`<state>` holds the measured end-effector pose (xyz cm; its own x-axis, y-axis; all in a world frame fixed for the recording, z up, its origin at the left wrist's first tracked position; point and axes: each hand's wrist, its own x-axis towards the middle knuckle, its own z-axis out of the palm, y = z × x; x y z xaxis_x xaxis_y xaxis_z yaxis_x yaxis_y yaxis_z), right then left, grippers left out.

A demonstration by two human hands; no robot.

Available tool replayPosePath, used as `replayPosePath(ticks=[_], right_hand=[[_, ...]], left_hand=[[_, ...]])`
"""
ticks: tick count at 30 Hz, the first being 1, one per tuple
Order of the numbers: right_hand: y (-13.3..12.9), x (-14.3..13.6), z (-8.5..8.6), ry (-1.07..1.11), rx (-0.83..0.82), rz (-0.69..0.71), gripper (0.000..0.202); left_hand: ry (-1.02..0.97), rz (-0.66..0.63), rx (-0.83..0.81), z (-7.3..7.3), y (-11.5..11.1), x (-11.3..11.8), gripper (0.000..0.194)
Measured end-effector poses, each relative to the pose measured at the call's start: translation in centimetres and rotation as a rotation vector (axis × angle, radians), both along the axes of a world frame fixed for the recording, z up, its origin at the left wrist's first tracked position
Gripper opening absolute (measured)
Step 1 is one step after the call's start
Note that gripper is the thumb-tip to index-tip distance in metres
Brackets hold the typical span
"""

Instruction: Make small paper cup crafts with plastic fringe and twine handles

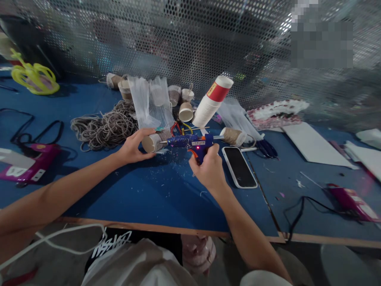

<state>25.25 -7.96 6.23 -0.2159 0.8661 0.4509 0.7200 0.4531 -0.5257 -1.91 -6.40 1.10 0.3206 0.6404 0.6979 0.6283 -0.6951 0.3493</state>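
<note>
In the middle of the head view, my right hand (210, 169) is wrapped round a blue glue gun (186, 142) with an orange trigger and a lit red light. Its nozzle points left, close to the mouth of a small paper cup (151, 143) lying on its side. Fingers and thumb of my left hand (135, 147) are curled round that cup, which has a brownish wrap. A white stick shows at the gun's rear. Behind my left hand lies a heap of grey-brown cord (108, 125). Whether the nozzle touches the cup I cannot tell.
A leaning stack of paper cups (208, 105), several wrapped cups and sheer white fabric (151, 99) stand behind. Right of my hand lies a phone (239, 167). Magenta devices (37, 161) with black straps and a yellow crown-shaped thing (35, 77) are farther out. A perforated metal screen backs the blue table (143, 202).
</note>
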Motion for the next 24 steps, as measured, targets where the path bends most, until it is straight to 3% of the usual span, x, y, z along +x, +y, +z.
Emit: replayPosePath(ticks=[16, 24], right_hand=[[-0.32, -0.15, 0.06, -0.035, 0.025, 0.022, 0.028], [-0.13, 0.14, -0.01, -0.052, 0.031, -0.033, 0.028]], left_hand=[[-0.024, -0.014, 0.069, 0.10, 0.07, 0.17, 0.057], [-0.031, -0.012, 0.044, -0.02, 0.14, 0.10, 0.058]])
